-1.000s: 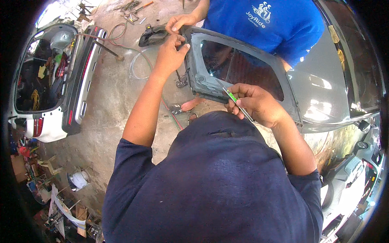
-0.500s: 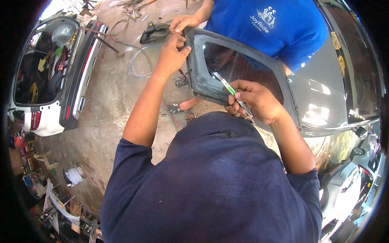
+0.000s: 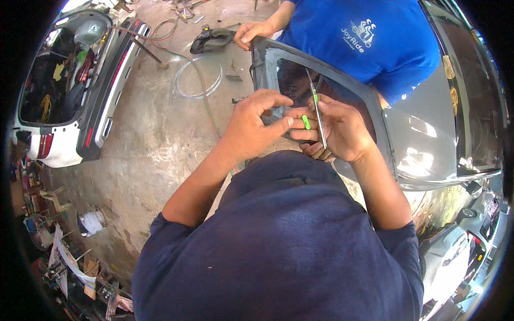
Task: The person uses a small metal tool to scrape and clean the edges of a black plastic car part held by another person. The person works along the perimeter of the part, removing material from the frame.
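Observation:
My right hand (image 3: 342, 128) holds a slim silver utility knife (image 3: 321, 128) upright by its thumb, with a small bright green piece (image 3: 306, 122) resting on the fingers. Just left of it, my left hand (image 3: 251, 120) hovers with thumb and fingers apart, reaching toward the green piece and holding nothing. Both are over a dark grey window panel (image 3: 261, 64) with a tinted pane. A co-worker in a blue shirt (image 3: 358, 43) grips that panel's upper corner with one hand (image 3: 251, 31); their other hand is at its right side, mostly hidden.
A white tailgate (image 3: 64, 147) with a bumper lies at left, near hoses (image 3: 206, 88), scattered tools and a dark bag (image 3: 206, 43). A grey car panel (image 3: 412, 128) stands at right, another car (image 3: 450, 251) below it. Parts and scrap (image 3: 75, 267) clutter the lower left.
My left hand has left the panel's upper corner and moved down-right toward my right hand. The knife has turned more upright, and a green piece now shows apart on my right fingers.

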Demonstrator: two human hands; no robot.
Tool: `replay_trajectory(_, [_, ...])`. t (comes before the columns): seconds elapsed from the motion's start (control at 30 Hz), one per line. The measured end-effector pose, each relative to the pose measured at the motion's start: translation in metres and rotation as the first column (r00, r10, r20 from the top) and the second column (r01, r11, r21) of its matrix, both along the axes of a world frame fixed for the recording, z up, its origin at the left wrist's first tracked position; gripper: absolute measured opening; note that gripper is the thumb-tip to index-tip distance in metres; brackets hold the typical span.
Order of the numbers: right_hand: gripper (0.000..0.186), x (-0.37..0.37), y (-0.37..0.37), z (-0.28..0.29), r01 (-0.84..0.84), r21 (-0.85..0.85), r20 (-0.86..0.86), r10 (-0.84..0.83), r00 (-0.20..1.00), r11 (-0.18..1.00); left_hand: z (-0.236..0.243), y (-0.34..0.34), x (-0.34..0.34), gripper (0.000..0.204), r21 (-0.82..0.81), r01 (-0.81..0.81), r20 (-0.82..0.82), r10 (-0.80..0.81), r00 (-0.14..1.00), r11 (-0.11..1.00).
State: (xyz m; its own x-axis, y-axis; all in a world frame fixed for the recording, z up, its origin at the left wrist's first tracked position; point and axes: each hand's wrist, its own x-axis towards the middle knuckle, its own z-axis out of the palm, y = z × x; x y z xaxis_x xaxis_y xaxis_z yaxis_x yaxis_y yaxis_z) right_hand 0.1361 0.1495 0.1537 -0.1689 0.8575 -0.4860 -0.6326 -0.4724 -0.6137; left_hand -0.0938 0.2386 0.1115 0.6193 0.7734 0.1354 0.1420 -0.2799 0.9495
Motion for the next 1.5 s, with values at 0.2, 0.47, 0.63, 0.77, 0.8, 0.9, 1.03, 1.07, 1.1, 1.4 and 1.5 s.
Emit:
replay_trajectory(0.2, [0.025,0.004,0.000,-0.014,-0.056,0.042,-0.124,0.061,0.990,0.998,-0.003,-0.022,0.000,0.035,0.373,-0.101,-0.052,0.130,0.990,0.922])
replay_trajectory(0.47, [0.022,-0.001,0.003,-0.007,-0.048,0.067,-0.193,0.060,0.979,0.997,0.002,-0.022,-0.002,0.019,0.363,-0.113,-0.096,0.158,0.983,0.925])
replay_trajectory(0.63, [0.024,-0.012,0.002,0.003,-0.074,0.088,0.059,0.069,0.996,0.993,0.008,-0.019,-0.006,0.017,0.144,-0.139,-0.022,0.144,0.989,0.980])
replay_trajectory(0.77, [0.026,-0.014,-0.003,0.012,-0.107,0.050,0.110,0.101,0.989,0.993,0.015,-0.020,-0.009,0.016,-0.113,-0.161,0.121,0.175,0.977,0.980])
replay_trajectory(0.8, [0.027,-0.014,-0.004,0.012,-0.115,0.041,0.099,0.110,0.989,0.993,0.018,-0.021,-0.009,0.015,-0.127,-0.159,0.123,0.175,0.977,0.979])
replay_trajectory(0.9, [0.031,-0.015,-0.009,0.010,-0.133,0.102,0.118,0.121,0.986,0.986,0.017,-0.024,-0.008,0.014,-0.116,-0.166,0.112,0.179,0.977,0.979])
replay_trajectory(1.03, [0.032,-0.014,-0.015,0.007,-0.156,0.128,0.165,0.134,0.977,0.979,0.017,-0.031,-0.006,0.014,-0.201,-0.152,0.152,0.185,0.971,0.968])
replay_trajectory(1.07, [0.033,-0.013,-0.016,0.008,-0.161,0.127,0.184,0.136,0.973,0.979,0.020,-0.033,-0.005,0.014,-0.273,-0.137,0.149,0.183,0.972,0.952])
replay_trajectory(1.1, [0.033,-0.013,-0.017,0.009,-0.170,0.126,0.205,0.142,0.969,0.977,0.024,-0.034,-0.005,0.014,-0.343,-0.125,0.146,0.184,0.972,0.931])
replay_trajectory(1.4, [0.038,-0.016,-0.026,0.015,-0.200,0.173,0.310,0.139,0.940,0.964,0.030,-0.040,0.000,0.013,-0.222,-0.034,0.107,0.059,0.992,0.974])
replay_trajectory(1.5, [0.039,-0.015,-0.027,0.015,-0.207,0.164,0.312,0.148,0.938,0.964,0.040,-0.037,-0.002,0.012,-0.265,-0.029,0.057,0.046,0.997,0.964])
